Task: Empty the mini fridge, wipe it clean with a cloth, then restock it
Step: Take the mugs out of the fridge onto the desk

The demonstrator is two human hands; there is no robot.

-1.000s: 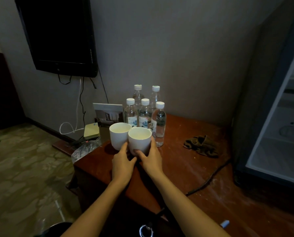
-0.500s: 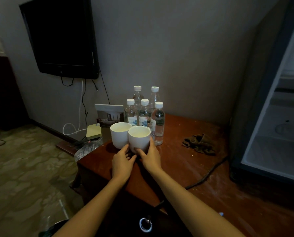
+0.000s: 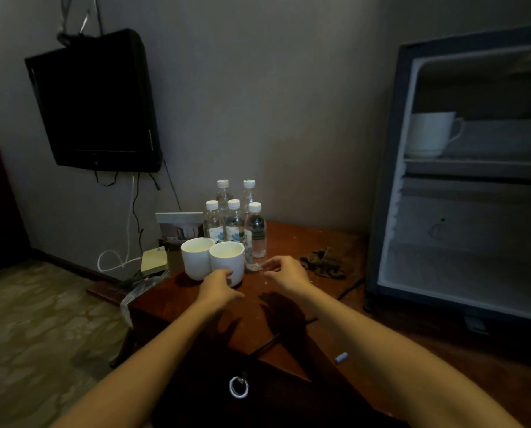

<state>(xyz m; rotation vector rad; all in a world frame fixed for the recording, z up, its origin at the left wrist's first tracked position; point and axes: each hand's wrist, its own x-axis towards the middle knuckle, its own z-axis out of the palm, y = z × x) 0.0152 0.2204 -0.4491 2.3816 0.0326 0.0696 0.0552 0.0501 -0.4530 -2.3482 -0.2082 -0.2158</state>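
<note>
- Dim room: reddish table (image 3: 292, 242) against a grey wall, TV (image 3: 97, 100) hung at left.
- Fridge (image 3: 384, 211) at right, open: dark frame, white inside, a mug (image 3: 430, 134) on its upper shelf.
- Five clear, white-capped bottles (image 3: 234, 220) clustered at the back.
- Two white cups (image 3: 197, 257) touching, just before them.
- Brown cloth (image 3: 322, 264) crumpled between bottles and fridge.
- Left hand (image 3: 219, 288): fingers bent against the nearer cup's base; grip or touch, cannot tell.
- Right hand (image 3: 285, 271): fingers loosely spread, holding nothing, beside the bottles.

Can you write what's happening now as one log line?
left grip: touches near cup | right grip: open, holds nothing | mug: on fridge shelf | cloth: on table
</note>
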